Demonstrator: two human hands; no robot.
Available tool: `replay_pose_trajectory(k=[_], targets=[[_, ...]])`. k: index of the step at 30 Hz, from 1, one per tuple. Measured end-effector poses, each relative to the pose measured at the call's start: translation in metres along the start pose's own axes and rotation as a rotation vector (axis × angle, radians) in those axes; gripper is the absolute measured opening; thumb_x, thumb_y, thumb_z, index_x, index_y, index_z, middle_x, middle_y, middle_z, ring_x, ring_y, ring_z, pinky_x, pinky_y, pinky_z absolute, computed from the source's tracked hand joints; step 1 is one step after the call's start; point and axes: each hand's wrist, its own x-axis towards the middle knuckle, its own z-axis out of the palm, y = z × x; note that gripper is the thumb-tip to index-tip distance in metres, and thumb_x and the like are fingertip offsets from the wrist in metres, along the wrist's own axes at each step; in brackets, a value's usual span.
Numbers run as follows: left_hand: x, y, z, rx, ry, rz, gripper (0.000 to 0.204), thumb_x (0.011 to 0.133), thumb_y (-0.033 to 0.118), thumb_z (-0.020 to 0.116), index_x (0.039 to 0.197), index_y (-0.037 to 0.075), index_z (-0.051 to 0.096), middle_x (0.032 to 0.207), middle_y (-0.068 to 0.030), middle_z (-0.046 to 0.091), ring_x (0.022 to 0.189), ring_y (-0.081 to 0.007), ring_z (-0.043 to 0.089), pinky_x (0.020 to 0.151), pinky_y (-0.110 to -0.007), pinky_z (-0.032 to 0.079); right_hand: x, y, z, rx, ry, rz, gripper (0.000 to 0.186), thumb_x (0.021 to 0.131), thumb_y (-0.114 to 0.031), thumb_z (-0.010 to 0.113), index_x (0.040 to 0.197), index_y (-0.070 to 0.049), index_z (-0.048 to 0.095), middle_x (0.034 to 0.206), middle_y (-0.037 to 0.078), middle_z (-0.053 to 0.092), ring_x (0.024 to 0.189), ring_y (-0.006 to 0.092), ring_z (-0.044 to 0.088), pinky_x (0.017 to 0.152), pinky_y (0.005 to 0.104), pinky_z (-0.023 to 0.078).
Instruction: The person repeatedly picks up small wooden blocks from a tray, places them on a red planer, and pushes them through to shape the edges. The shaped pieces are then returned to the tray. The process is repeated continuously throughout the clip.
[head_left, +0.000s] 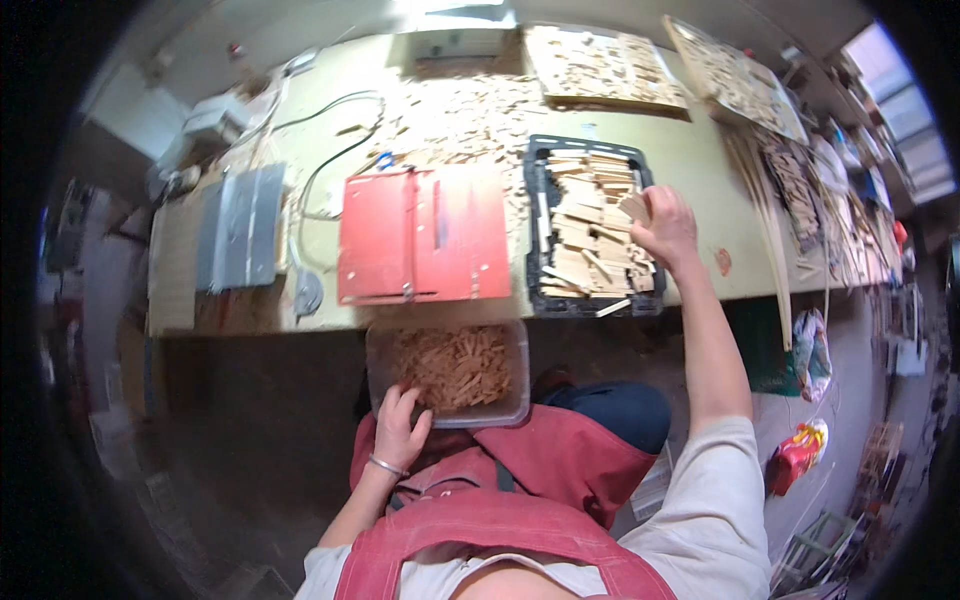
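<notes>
Workbench (pixel 690 200): spreading across the upper half of the view, its far middle bearing a scatter of loose pale wooden pieces (pixel 455 120).
Black crate (pixel 536 285): standing on the bench right of centre, holding a jumbled fill of thin, pale wooden slips (pixel 585 213).
Red panel (pixel 470 245): lying on the bench just left of the crate, a straight slot running from front to back.
Clear tub (pixel 521 372): sitting below the bench's front edge, before the person's lap, containing reddish-brown wooden chips (pixel 465 362).
Right hand (pixel 666 226): reaching over the crate's right rim, fingers curling toward the thumb in a narrow pinch and holding a tan wooden piece (pixel 634 208); whether it is holding more than one cannot be told.
Left hand (pixel 400 420): bending over the tub's near left corner, fingers reaching past the rim and thumb standing slightly apart; whether it is gripping the rim or any chips cannot be told.
Bracelet (pixel 388 466): encircling the left wrist.
</notes>
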Motion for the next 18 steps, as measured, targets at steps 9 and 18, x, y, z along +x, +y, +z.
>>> replay_pose_trajectory(k=[9,18], targets=[[0.034,0.038,-0.057,-0.134,0.357,0.155,0.04,0.089,-0.003,0.069,0.129,-0.001,0.062,0.113,-0.0177,0.064,0.1,-0.0326,0.065,0.092,-0.042,0.055,-0.04,-0.217,-0.015,0.332,-0.001,-0.607,0.028,0.072,-0.01,0.076,0.097,-0.004,0.065,0.099,0.016,0.064,0.095,0.0343,0.066,0.087,0.046,0.054],[0.103,0.062,-0.106,-0.093,0.297,0.307,0.047,0.089,0.002,0.073,0.133,0.0,0.059,0.114,-0.017,0.062,0.103,-0.0302,0.065,0.094,-0.039,0.054,-0.036,-0.249,0.01,0.151,-0.127,-0.453,0.051,0.078,-0.022,0.076,0.125,-0.002,0.067,0.125,0.017,0.062,0.123,0.0338,0.06,0.109,0.0469,0.046]])
